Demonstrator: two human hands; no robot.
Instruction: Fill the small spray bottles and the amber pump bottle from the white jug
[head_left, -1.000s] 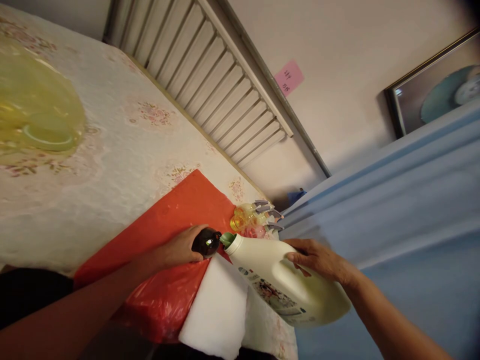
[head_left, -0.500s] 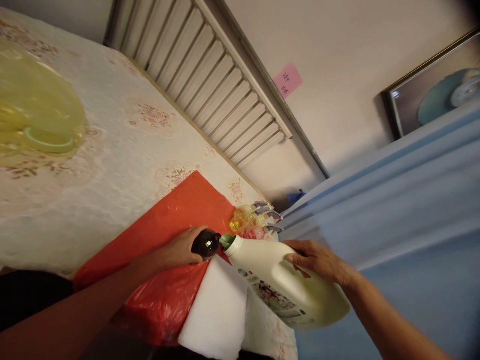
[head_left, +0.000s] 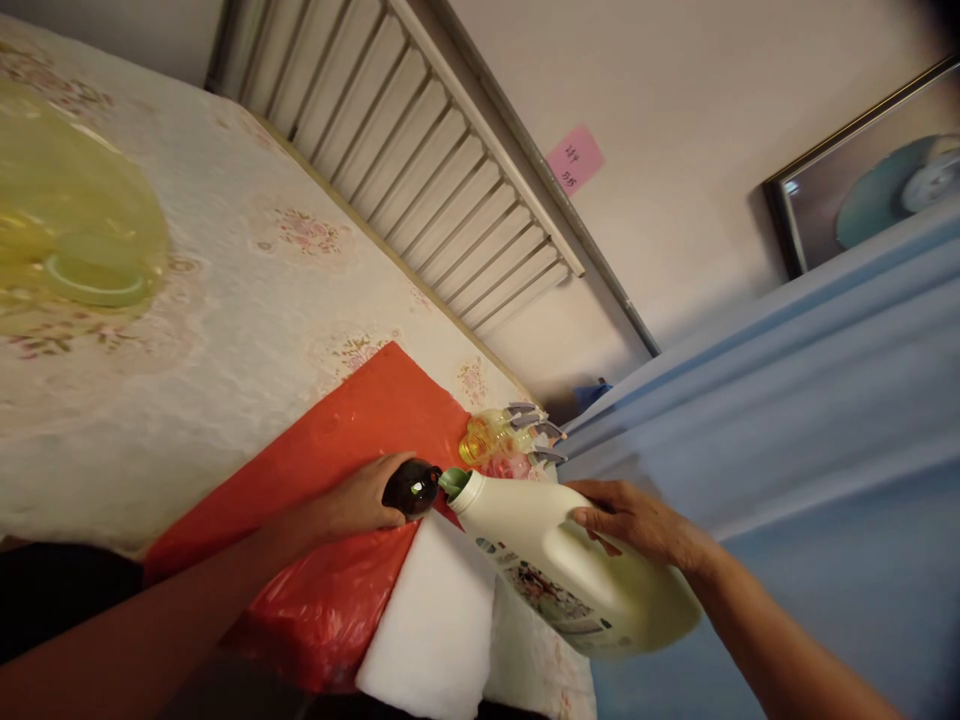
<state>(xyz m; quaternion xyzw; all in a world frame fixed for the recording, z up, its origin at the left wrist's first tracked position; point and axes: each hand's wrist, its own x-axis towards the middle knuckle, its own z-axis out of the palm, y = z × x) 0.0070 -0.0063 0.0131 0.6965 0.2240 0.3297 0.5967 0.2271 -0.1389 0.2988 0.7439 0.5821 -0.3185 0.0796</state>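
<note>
Fingers of right hand (head_left: 637, 520) wrapped round handle of tilted cream jug (head_left: 570, 570), green spout touching dark bottle (head_left: 411, 486). Left hand (head_left: 360, 497) grasps dark bottle over red bag (head_left: 337, 470), near table edge; white cloth (head_left: 435, 620) beneath.

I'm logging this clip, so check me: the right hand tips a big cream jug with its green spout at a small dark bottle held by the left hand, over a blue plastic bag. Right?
Not quite. The head view shows the plastic bag is red, not blue. The rest holds: the right hand tips the cream jug with its green spout at the small dark bottle held by the left hand.
</note>
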